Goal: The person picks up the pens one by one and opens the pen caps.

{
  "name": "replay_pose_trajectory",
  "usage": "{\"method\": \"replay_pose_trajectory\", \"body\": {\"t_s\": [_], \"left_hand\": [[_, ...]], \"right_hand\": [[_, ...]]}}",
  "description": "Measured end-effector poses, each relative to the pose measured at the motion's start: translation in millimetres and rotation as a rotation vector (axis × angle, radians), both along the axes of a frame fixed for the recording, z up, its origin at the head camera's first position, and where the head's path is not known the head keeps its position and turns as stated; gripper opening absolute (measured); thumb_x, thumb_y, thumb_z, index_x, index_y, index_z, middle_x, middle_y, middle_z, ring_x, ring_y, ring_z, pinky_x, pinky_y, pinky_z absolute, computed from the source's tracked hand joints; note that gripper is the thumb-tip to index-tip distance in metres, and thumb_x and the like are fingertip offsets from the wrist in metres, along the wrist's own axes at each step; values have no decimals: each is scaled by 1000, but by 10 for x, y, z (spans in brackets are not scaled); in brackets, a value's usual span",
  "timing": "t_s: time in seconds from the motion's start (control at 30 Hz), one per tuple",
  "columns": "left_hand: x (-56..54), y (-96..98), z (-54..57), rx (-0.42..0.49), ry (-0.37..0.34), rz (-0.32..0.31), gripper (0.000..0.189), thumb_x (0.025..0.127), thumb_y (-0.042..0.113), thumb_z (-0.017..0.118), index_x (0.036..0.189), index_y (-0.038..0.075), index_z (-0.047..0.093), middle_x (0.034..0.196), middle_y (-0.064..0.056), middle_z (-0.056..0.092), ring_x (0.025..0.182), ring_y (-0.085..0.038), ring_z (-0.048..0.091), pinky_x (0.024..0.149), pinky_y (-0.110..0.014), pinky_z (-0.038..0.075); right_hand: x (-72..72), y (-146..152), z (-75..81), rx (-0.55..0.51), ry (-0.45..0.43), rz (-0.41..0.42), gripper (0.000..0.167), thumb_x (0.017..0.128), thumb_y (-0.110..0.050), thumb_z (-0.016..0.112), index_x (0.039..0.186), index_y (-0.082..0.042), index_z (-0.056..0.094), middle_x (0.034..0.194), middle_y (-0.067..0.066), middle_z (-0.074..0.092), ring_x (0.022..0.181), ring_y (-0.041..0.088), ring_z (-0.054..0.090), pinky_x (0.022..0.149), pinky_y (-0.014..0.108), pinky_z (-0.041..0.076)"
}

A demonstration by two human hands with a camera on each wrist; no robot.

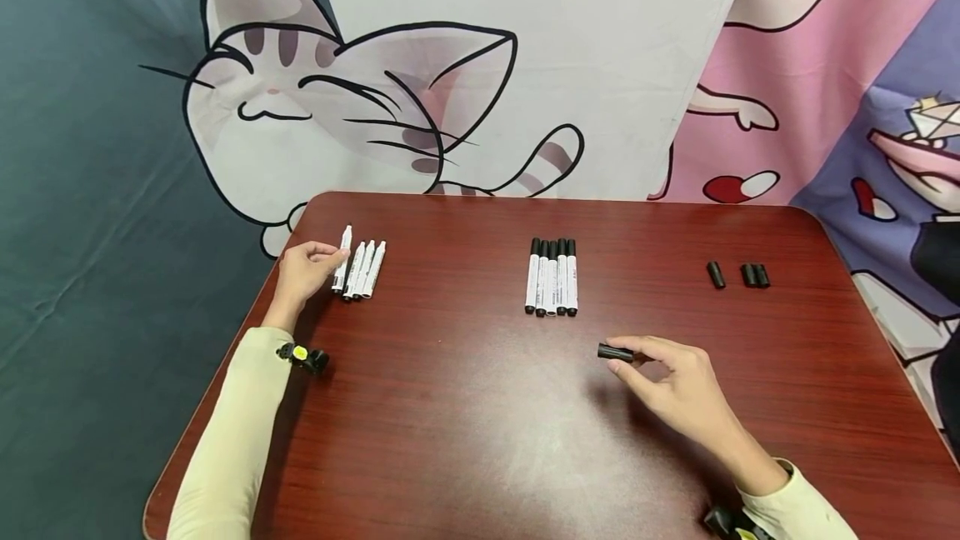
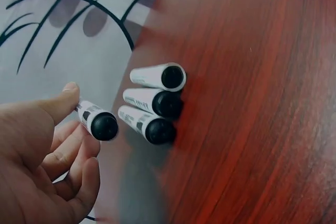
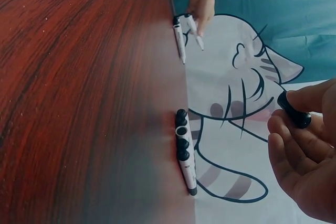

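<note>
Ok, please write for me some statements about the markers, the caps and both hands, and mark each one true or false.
1. The left hand holds an uncapped marker. True.
2. The right hand holds a capped marker. False: it holds a loose cap.
3. Five capped markers lie side by side in the middle of the table. True.
4. The caps on the table lie left of the capped markers. False: they lie to the right.
5. Besides the held one, three uncapped markers are on the left. True.
6. Five loose caps lie on the table. False: three do.
</note>
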State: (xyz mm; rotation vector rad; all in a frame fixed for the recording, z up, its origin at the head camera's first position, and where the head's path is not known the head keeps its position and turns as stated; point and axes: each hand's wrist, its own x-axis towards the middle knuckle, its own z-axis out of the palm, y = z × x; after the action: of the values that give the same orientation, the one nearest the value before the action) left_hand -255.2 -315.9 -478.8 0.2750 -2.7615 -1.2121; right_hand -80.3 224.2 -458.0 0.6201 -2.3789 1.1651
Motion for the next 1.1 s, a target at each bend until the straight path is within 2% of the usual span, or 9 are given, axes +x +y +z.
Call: {"method": "replay_pose_trajectory", "body": {"t_s": [0.2, 0.3, 0.43, 0.73, 0.9, 1.1], "left_hand": [[-11, -49, -55, -19, -59, 2, 53, 93, 45, 74, 117, -1, 69, 116, -26, 71, 100, -31, 66, 80, -37, 50], [-15, -74, -90, -36, -90, -3, 54, 93, 46, 74, 118, -1, 69, 118, -27, 70, 110, -38, 64, 88, -45, 49], [-33, -79, -121, -59, -123, -8, 56, 92, 49, 74, 117, -1, 70, 118, -26, 71, 115, -40, 62, 93, -49, 48], [-55, -62, -134, -66, -119, -8, 54, 90, 46, 76, 114, -2, 71, 114, -25, 72, 108, -38, 64, 84, -42, 48], [-62, -71, -156, -72, -119, -7, 54, 90, 47, 76, 113, -1, 71, 112, -24, 73, 105, -36, 65, 83, -40, 48], [-58, -64, -166, -64, -137, 6, 54, 89, 48, 77, 115, 1, 71, 113, -22, 74, 108, -35, 64, 86, -41, 47]], "right_hand": [[13, 8, -8, 9, -3, -11, 39, 72, 0, 90, 104, -18, 80, 86, -8, 74, 72, -1, 60, 52, 14, 39], [22, 16, -7, 18, -5, -14, 39, 72, 1, 89, 105, -19, 80, 86, -9, 74, 72, -1, 61, 58, 13, 43], [30, 26, -2, 29, -19, -16, 39, 74, 0, 89, 105, -21, 80, 87, -12, 74, 73, -2, 63, 64, 13, 46], [32, 13, -14, 0, -6, -8, 38, 72, 0, 89, 104, -18, 80, 84, -8, 74, 72, -1, 62, 57, 13, 44], [35, 27, -17, 26, -22, -18, 37, 74, -1, 89, 104, -20, 80, 85, -11, 74, 72, -2, 62, 60, 13, 45], [33, 47, -9, 63, -60, -17, 35, 77, -5, 88, 106, -23, 79, 87, -15, 73, 74, -4, 64, 65, 13, 49]]}}
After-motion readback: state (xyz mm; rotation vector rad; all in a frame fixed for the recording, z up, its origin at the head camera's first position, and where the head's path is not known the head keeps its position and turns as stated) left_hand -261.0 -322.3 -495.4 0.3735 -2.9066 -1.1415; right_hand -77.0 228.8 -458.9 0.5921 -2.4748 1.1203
